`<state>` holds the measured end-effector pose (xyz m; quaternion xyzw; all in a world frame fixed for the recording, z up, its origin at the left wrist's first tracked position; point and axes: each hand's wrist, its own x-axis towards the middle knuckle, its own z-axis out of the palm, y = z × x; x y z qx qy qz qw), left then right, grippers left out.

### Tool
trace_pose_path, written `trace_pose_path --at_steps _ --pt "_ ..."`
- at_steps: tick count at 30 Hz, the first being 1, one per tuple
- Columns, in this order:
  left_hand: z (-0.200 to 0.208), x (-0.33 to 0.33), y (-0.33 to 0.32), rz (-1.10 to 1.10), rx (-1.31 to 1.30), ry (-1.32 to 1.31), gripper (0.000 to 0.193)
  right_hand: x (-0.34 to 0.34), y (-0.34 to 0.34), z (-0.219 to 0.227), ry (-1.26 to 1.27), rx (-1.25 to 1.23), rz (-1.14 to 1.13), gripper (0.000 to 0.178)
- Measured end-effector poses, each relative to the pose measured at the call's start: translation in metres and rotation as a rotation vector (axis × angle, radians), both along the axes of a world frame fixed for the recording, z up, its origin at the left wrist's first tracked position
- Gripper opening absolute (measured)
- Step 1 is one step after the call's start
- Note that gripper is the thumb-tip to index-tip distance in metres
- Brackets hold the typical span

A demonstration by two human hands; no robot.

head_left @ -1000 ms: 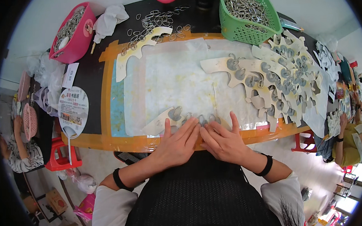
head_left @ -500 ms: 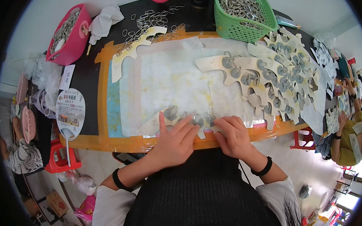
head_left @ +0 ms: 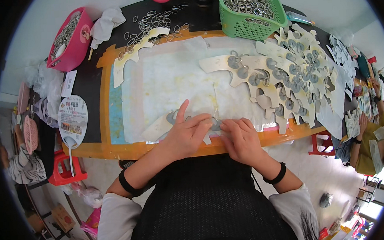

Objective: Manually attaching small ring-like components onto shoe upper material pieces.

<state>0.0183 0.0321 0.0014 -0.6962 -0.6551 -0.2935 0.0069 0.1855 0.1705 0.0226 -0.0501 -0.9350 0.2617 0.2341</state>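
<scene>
A cream cut-out piece [head_left: 154, 128] with grey rounded patches lies along the near edge of the covered work area, partly under my hands. My left hand [head_left: 182, 135] reaches over it, one finger raised and the others pinched together beside a small oval metal ring [head_left: 213, 120]. The fingertips of my right hand [head_left: 241, 140] are drawn together at a grey patch just right of that ring. Fingers hide much of the contact. At the right lies a heap of similar cream pieces [head_left: 265, 64] carrying metal rings. Another curved cream piece [head_left: 132, 55] rests at the far left.
Loose metal rings [head_left: 154, 20] lie at the back. A green basket [head_left: 248, 28] and a pink basket [head_left: 72, 52] hold more rings. A hand fan [head_left: 73, 117] lies at the left edge. Red stools [head_left: 66, 170] stand below the table. A person [head_left: 373, 145] works at the right.
My left hand's fingers have drawn into a pinch by the ring, with one finger lifted. My right hand has come closer to it. The whole view has shifted slightly.
</scene>
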Motion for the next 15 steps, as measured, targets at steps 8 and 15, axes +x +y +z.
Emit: trace_pose_path --at_steps 8,15 --pt "0.017 0.006 -0.013 -0.050 -0.174 0.171 0.043 0.001 0.002 -0.003 0.012 0.099 0.057 0.031" --pt "0.010 0.012 -0.019 0.001 -0.130 0.264 0.046 0.004 -0.007 -0.002 -0.033 0.181 0.018 0.027"
